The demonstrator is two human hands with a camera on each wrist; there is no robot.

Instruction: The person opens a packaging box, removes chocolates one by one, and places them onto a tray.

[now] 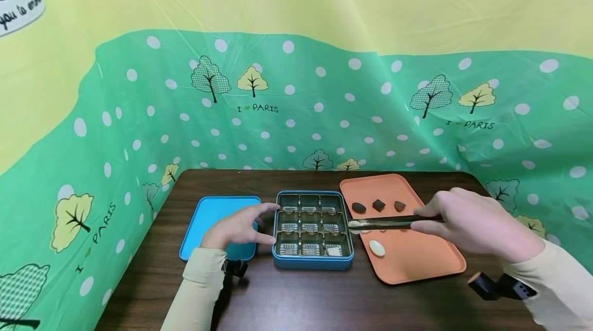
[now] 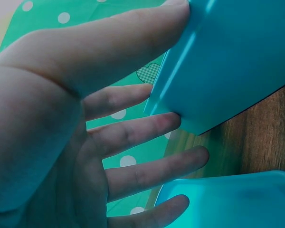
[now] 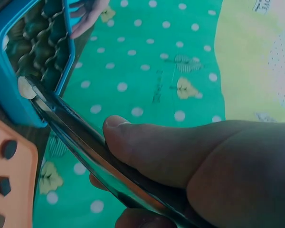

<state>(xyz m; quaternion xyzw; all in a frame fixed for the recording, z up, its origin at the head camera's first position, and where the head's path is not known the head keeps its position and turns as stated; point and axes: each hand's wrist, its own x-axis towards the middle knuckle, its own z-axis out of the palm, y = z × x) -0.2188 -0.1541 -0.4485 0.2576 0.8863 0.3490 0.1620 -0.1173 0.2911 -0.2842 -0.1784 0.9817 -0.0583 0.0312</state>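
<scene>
My right hand [image 1: 477,223] grips metal tongs [image 1: 389,222], whose tips pinch a small white chocolate-like piece [image 3: 26,88] at the right rim of a blue tin box [image 1: 312,263]. Inside the tin sits a dark insert with several compartments, and a white piece [image 1: 333,251] lies in the front right one. On the tin's left side rest the thumb and fingertips of my left hand [image 1: 238,225]. The left wrist view shows those fingers spread and nearly straight, the thumb at the rim.
Right of the tin, an orange tray [image 1: 417,259] bears dark brown pieces [image 1: 378,205] and an oval white piece [image 1: 377,248]; the tongs cover part of it. A blue lid [image 1: 204,218] lies on the left, partly under my left hand. A patterned cloth [image 1: 287,99] hangs behind the wooden table [image 1: 278,300].
</scene>
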